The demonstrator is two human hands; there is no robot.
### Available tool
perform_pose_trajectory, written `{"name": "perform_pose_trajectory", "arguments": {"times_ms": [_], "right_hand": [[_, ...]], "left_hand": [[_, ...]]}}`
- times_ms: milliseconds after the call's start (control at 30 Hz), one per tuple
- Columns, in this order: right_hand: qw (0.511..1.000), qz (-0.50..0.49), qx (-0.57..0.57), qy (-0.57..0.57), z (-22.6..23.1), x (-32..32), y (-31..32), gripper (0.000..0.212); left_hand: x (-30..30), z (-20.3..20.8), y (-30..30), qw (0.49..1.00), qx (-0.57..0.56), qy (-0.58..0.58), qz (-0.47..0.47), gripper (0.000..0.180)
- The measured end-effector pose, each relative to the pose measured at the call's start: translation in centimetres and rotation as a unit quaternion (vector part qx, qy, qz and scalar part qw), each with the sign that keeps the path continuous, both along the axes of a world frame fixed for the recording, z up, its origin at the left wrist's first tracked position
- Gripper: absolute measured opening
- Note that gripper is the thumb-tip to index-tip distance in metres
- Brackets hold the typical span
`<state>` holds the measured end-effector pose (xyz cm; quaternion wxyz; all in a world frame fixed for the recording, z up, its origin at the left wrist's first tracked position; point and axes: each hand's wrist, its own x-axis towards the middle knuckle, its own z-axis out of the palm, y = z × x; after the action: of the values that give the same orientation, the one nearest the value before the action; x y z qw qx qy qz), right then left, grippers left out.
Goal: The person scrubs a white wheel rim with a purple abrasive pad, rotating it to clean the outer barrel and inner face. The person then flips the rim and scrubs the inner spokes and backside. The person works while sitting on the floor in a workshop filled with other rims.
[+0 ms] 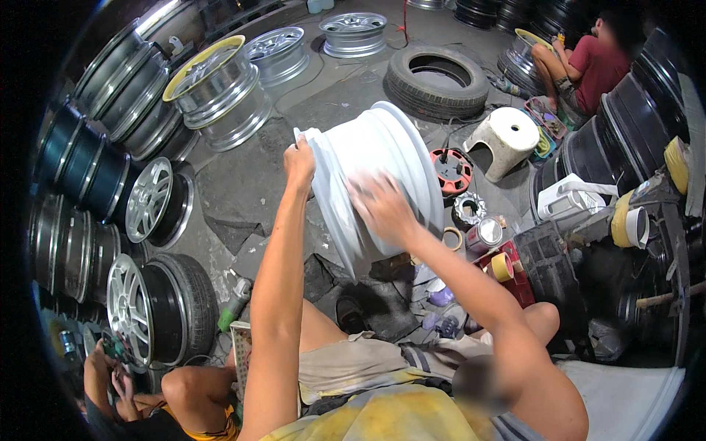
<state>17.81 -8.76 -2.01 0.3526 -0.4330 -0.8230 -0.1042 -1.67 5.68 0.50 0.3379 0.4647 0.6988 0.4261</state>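
A white wheel rim (382, 147) stands tilted in front of me, its pale barrel turned up. My left hand (299, 163) is closed around the rim's left edge. Against the barrel's near side lies my right hand (380, 208), its fingers smeared by motion. Whether anything sits under those fingers cannot be made out. Below the rim, a dark shoe (351, 312) and crumpled dark cloth show on the floor.
Stacked wheel rims (129, 88) line the left. A tyre (437, 82), a white stool (504, 140), a red cable reel (450, 170), a can (485, 234) and a yellow tape roll (501, 267) lie ahead and right. A green angle grinder (234, 305) lies left. Co-workers sit far right and lower left.
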Motion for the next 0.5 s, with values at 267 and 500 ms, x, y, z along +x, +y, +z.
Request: {"name": "perform_pose_trajectory", "arguments": {"times_ms": [267, 500], "right_hand": [[0.989, -0.097, -0.004, -0.116, 2.1, 8.0, 1.4, 0.031], [0.985, -0.168, -0.01, -0.04, 2.4, 4.7, 2.8, 0.031]], "left_hand": [[3.5, 0.8, -5.3, 0.999, 0.044, 0.009, -0.02, 0.057], [1.1, -0.6, -0.7, 0.999, 0.027, 0.016, -0.02, 0.059]]}}
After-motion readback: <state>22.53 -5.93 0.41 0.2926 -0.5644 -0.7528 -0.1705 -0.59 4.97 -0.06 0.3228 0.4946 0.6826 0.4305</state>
